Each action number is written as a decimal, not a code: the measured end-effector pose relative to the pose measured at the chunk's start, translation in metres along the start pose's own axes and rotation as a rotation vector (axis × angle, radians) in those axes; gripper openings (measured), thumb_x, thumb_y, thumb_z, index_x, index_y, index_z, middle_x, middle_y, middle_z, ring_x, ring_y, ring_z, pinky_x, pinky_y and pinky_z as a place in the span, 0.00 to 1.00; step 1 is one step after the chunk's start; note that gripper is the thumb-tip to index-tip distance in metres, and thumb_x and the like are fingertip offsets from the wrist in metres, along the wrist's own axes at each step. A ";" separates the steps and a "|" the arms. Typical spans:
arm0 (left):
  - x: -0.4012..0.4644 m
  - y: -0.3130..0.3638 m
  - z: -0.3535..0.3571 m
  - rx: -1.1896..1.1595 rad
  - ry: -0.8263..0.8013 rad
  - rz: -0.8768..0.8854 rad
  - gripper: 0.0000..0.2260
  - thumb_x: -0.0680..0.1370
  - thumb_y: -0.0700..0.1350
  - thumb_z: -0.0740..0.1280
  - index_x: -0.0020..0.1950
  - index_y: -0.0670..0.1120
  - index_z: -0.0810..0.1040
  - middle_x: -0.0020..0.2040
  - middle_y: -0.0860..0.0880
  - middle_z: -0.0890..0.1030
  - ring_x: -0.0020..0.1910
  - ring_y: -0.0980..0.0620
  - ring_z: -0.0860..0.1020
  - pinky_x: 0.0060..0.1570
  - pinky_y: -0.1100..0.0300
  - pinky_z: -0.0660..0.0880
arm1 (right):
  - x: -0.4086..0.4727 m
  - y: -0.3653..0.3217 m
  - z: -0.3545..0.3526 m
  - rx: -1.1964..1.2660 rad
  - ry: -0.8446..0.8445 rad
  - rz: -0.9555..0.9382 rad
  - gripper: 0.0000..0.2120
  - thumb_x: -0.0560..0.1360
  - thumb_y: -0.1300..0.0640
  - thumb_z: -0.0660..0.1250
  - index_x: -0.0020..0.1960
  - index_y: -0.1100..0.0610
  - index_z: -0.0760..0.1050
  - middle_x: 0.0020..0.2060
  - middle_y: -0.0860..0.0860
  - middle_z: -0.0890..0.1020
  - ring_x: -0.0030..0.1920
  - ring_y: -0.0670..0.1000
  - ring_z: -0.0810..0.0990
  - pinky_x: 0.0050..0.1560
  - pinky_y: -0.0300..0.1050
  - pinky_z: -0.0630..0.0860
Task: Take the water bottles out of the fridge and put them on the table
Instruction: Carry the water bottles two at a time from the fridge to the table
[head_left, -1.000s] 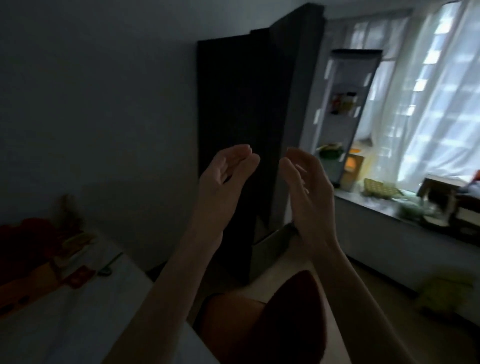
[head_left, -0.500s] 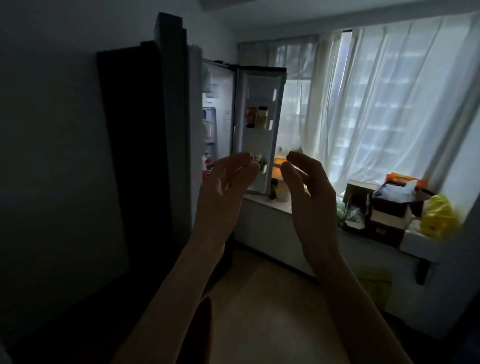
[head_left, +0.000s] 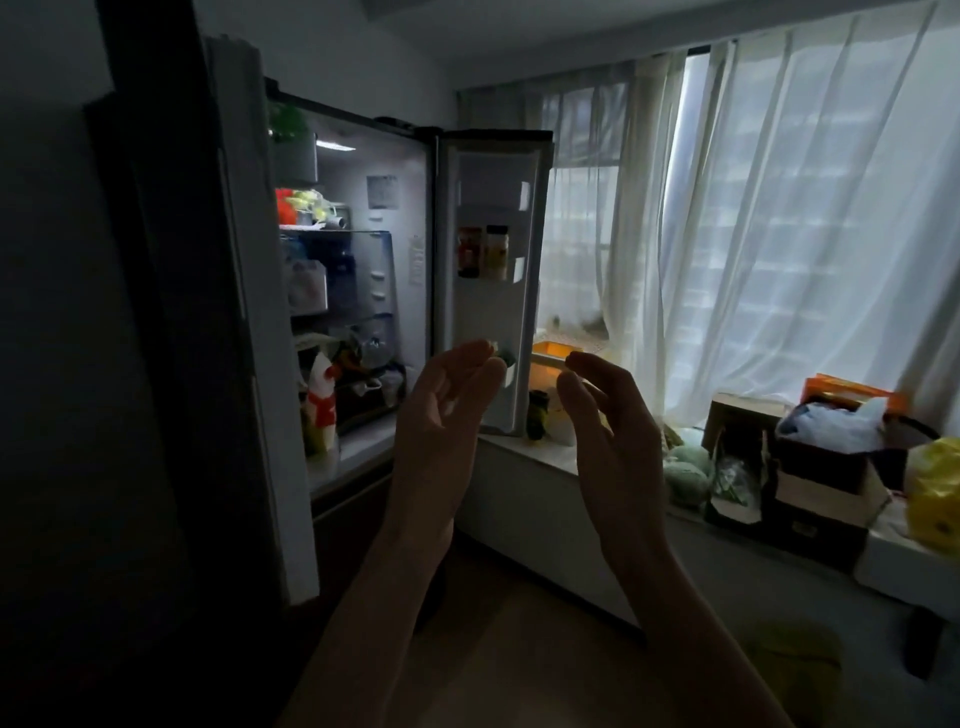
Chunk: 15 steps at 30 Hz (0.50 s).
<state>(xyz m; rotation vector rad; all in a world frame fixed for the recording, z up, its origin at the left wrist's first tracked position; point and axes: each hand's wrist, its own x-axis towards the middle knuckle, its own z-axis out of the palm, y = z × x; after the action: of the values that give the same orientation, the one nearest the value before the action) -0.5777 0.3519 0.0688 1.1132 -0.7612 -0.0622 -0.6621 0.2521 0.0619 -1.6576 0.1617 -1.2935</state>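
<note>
Here, you raise your left hand and right hand side by side, palms facing, fingers loosely curled and holding nothing, before the lit, open fridge, where no water bottle can be clearly made out.

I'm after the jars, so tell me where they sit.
In the head view, the two jars stand side by side on the open fridge door's middle shelf, above the left hand.
</note>
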 end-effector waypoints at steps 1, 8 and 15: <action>0.020 -0.013 0.009 0.002 0.004 -0.004 0.22 0.68 0.60 0.69 0.59 0.52 0.80 0.55 0.59 0.83 0.58 0.62 0.79 0.60 0.60 0.74 | 0.019 0.017 -0.001 -0.008 -0.003 0.002 0.23 0.72 0.46 0.64 0.63 0.55 0.76 0.55 0.47 0.81 0.50 0.30 0.79 0.43 0.23 0.72; 0.149 -0.080 0.051 0.086 0.042 0.044 0.19 0.70 0.58 0.68 0.59 0.54 0.79 0.54 0.62 0.83 0.56 0.65 0.79 0.52 0.72 0.74 | 0.161 0.114 0.007 0.041 -0.045 -0.016 0.23 0.73 0.44 0.64 0.63 0.54 0.75 0.50 0.42 0.82 0.50 0.34 0.81 0.47 0.30 0.77; 0.258 -0.157 0.063 0.259 0.214 0.136 0.22 0.71 0.61 0.69 0.62 0.53 0.79 0.59 0.58 0.82 0.59 0.61 0.79 0.58 0.61 0.75 | 0.273 0.229 0.043 0.194 -0.175 -0.029 0.21 0.74 0.39 0.67 0.62 0.49 0.76 0.51 0.39 0.82 0.54 0.35 0.80 0.52 0.36 0.79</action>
<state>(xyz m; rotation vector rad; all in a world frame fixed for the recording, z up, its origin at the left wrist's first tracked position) -0.3709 0.1241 0.0876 1.2867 -0.6620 0.2736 -0.4135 -0.0058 0.0744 -1.6010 -0.0904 -1.1412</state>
